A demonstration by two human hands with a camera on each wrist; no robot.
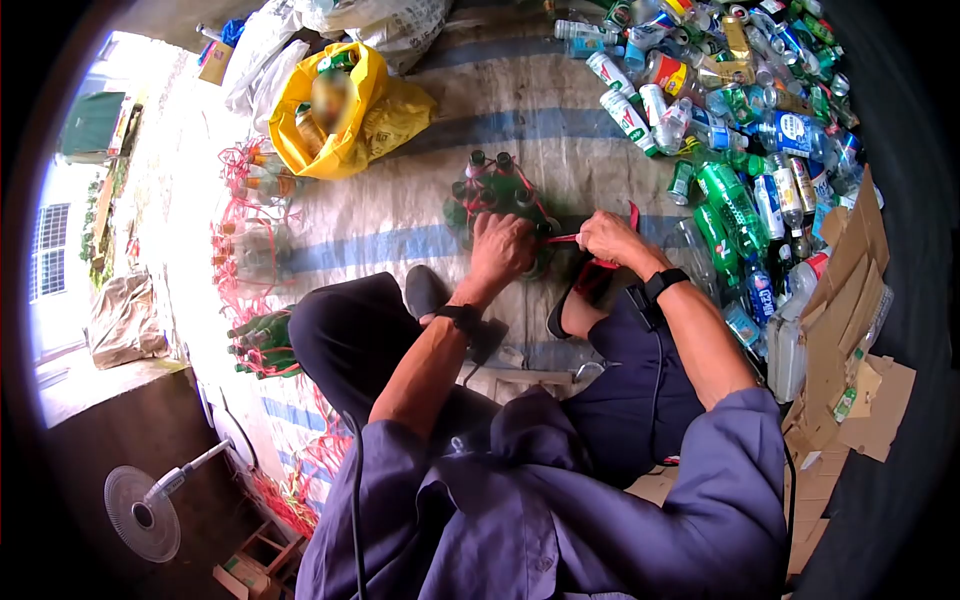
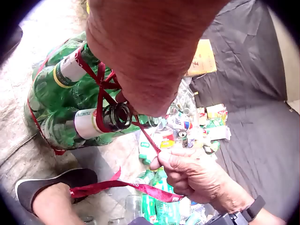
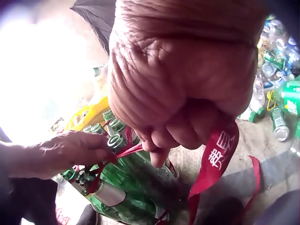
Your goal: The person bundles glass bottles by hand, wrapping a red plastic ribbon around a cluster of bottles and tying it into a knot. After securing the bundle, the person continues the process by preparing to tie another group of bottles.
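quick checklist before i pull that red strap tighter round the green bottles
1. Right hand grip on the red strap: ok, fingers curled round it.
2. Strap taut from that hand to the bottle bundle: ok, it runs straight.
3. Left hand steadying the bundle: ok, it rests on top.
4. Strap seated round the bottle necks: ok, crossed over them in the left wrist view.
5. Knot closed: cannot tell, hidden under the left hand.
6. Loose tail free of the shoe: cannot tell, it hangs right beside it.
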